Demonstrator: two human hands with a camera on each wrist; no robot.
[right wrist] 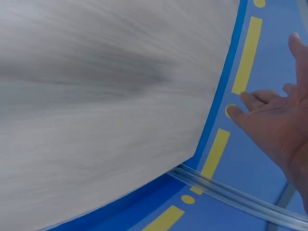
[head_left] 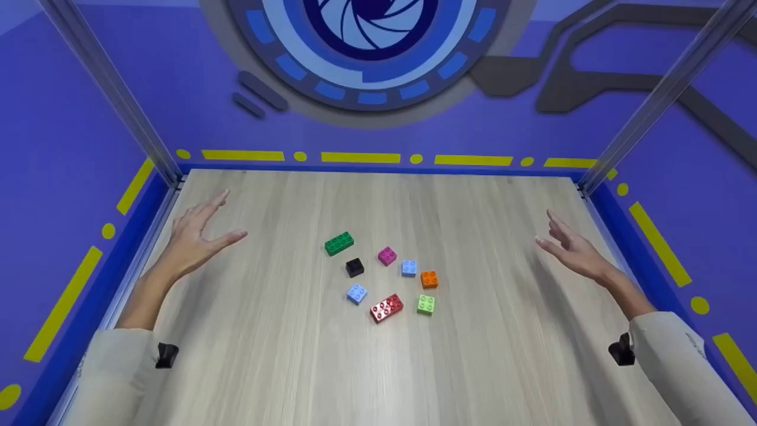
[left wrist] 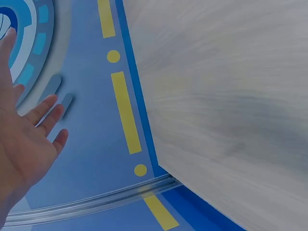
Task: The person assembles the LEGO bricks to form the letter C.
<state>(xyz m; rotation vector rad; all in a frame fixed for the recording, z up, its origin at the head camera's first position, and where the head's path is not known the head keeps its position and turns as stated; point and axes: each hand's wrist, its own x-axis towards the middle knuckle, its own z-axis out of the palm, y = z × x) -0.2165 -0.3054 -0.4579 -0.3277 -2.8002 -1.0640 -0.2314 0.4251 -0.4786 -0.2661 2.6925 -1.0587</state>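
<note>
Eight toy bricks (head_left: 387,256) lie between the left and right edges of the surface (head_left: 266,355), its front edge cut off. The left hand (head_left: 191,239), fingers apart, hovers near the left edge; the right hand (head_left: 577,253), thumb apart from fingers, near the right. Wrist views crop both hands.

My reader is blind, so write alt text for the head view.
Eight studded toy bricks lie loose on a wood-grain tabletop: long red and green, square black, magenta, orange, lime and two light blue. A person's left hand and right hand hover empty on either side.
</note>
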